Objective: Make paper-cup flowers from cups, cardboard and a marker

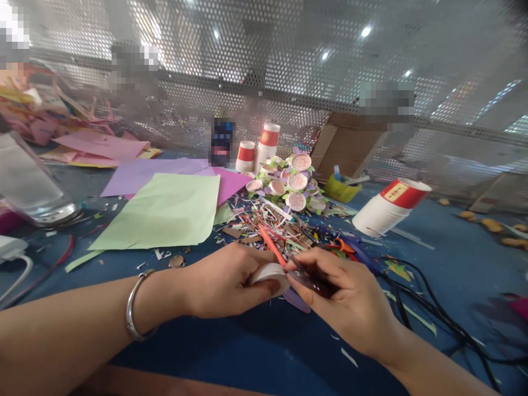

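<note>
My left hand (223,280), with a silver bangle (134,308) on its wrist, is closed round a small white paper cup (270,273) low at centre. My right hand (342,286) is closed on a dark scissors-like tool (307,279) whose tip meets the cup's rim. An orange stick (270,245) juts up from between the two hands. Just beyond them lies a heap of paper scraps (272,223), and behind that a cluster of cut cup bottoms with paper petals (295,184).
Green paper (165,212), purple paper (144,173) and pink paper (103,146) lie left on the blue table (264,346). A red-and-white cup (390,206) lies tipped at right, two more (258,148) stand behind. Black cables (429,308) run right. A glass jar (28,181) stands far left.
</note>
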Motion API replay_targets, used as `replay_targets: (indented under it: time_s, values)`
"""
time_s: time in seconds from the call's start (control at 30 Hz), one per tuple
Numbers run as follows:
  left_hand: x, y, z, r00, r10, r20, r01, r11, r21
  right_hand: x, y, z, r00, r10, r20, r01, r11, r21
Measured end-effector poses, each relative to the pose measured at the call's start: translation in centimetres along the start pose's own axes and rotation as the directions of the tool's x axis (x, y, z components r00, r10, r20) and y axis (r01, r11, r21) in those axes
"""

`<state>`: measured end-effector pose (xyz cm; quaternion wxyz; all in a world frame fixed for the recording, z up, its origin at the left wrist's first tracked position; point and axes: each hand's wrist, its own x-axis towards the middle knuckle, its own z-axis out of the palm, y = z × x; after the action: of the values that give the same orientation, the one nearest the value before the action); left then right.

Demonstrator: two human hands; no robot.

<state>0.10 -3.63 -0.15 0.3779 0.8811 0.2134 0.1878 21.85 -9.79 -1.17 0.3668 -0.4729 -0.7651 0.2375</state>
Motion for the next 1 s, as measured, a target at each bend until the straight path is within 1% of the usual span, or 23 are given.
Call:
replay_targets:
  time_s: [0.1,0.2,0.37,0.5,0.6,0.73,0.8,0.83,0.9,0.93,1.0]
  values:
    - [0.0,0.1,0.0,0.994,-0.092,0.056,0.093,0.996,-0.01,0.0,0.0,-0.1,0.999,-0.034,0.011,0.034,0.999,-0.004]
    - [0.0,0.1,0.3,0.987,-0.146,0.065,0.146,0.989,-0.002,0.1,0.0,0.0,0.999,-0.05,0.022,0.049,0.999,0.012]
    - [0.1,0.1,0.7,0.995,-0.073,0.066,0.071,0.997,0.018,0.2,-0.3,0.2,0.999,-0.036,-0.029,0.035,0.999,-0.023]
    - [0.2,0.3,0.6,0.998,-0.008,0.061,0.005,0.999,0.046,0.1,-0.4,0.2,0.998,-0.049,-0.05,0.048,0.999,-0.026]
    - [0.2,0.2,0.6,0.996,0.032,0.079,-0.037,0.997,0.064,-0.3,-0.2,0.3,0.999,0.006,-0.032,-0.005,0.999,0.04]
    - [0.1,0.0,0.7,0.996,0.066,0.053,-0.074,0.98,0.186,-0.4,-0.1,0.5,0.996,0.091,-0.005,-0.089,0.98,0.179]
    - [0.1,0.2,0.7,0.998,0.038,0.041,-0.046,0.979,0.199,-0.2,-0.2,0.5,0.993,0.118,0.004,-0.115,0.963,0.242]
    - [0.1,0.4,0.7,1.0,0.002,0.03,-0.007,0.986,0.166,0.0,-0.3,0.5,0.991,0.133,0.005,-0.129,0.954,0.272]
    - [0.1,0.7,0.6,0.995,-0.102,0.005,0.102,0.994,0.028,0.5,-0.5,0.2,0.985,0.174,-0.01,-0.162,0.934,0.318]
    - [0.2,0.8,0.6,0.987,-0.16,0.001,0.16,0.985,-0.07,0.7,-0.6,0.1,0.98,0.196,-0.017,-0.179,0.925,0.335]
    - [0.3,0.7,0.6,0.967,-0.254,0.009,0.246,0.926,-0.285,0.9,-0.6,-0.2,0.974,0.224,-0.027,-0.199,0.908,0.37]
